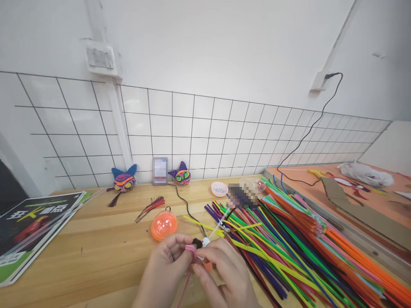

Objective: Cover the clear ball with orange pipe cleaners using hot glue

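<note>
My left hand [168, 267] pinches a pink pipe cleaner [190, 248] bent into a curl, with a small black fuzzy piece [197, 243] beside it at the fingertips. The pipe cleaner's tail hangs below between both hands. My right hand [226, 269] is closed, its thumb and fingertips meeting at the pink strand. Just behind the hands lies a white tool [206, 242], seemingly a glue gun, with a clear stick and a black cord; my fingers hide most of it. To the left sits a shiny orange ball [164, 226] with a dark loop on top.
Many coloured pipe cleaners [276, 256] spread across the right side. Behind them stand a pink bowl [219, 189] and a clear container [257, 185]. Two wrapped eared figures [124, 179] and a phone-like device [160, 171] rest by the wall. A magazine [35, 231] lies left.
</note>
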Available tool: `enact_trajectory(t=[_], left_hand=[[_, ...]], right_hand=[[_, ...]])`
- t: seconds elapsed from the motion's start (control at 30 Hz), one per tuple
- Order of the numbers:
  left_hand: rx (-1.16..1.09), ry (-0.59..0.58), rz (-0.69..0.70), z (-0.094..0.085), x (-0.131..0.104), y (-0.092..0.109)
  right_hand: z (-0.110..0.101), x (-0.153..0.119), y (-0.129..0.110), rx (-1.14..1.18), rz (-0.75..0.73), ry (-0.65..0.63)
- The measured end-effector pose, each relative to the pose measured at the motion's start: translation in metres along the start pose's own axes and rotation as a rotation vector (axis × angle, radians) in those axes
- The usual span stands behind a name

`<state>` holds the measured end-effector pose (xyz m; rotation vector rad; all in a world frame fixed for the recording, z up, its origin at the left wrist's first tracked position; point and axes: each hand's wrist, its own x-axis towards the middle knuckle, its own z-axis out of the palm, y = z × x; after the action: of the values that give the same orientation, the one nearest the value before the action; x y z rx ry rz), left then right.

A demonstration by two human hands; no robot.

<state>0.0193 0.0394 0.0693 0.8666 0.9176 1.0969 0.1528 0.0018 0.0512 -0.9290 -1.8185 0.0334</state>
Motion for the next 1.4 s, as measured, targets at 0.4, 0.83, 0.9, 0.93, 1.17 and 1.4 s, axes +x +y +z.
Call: enact_trajectory(t=[0.4,0.83,0.9,0.93,1.17,1.4], left_hand=[[-0.118,-0.005,-0.024,0.003,0.001,-0.004],[-0.027,0.054,0.030,0.002,-0.002,0.005],[-0.033,0.078,0.049,0.005,-0.004,0.003],[-0.037,0.088,0.057,0.006,-0.004,0.003],[-0.008,0.072,0.072,0.006,-0.005,0.003],[0.018,0.041,0.032,0.005,-0.005,0.003]], right_hand=[[0.005,-0.001,0.002,-0.047,0.159,0.015],[0.000,0.009,0.009,0.430,0.590,0.168],[0.000,0.010,0.010,0.513,0.652,0.165],[-0.001,0.010,0.010,0.555,0.705,0.157],[-0.002,0.011,0.008,0.611,0.766,0.162],[-0.001,0.006,0.013,0.450,0.604,0.096]])
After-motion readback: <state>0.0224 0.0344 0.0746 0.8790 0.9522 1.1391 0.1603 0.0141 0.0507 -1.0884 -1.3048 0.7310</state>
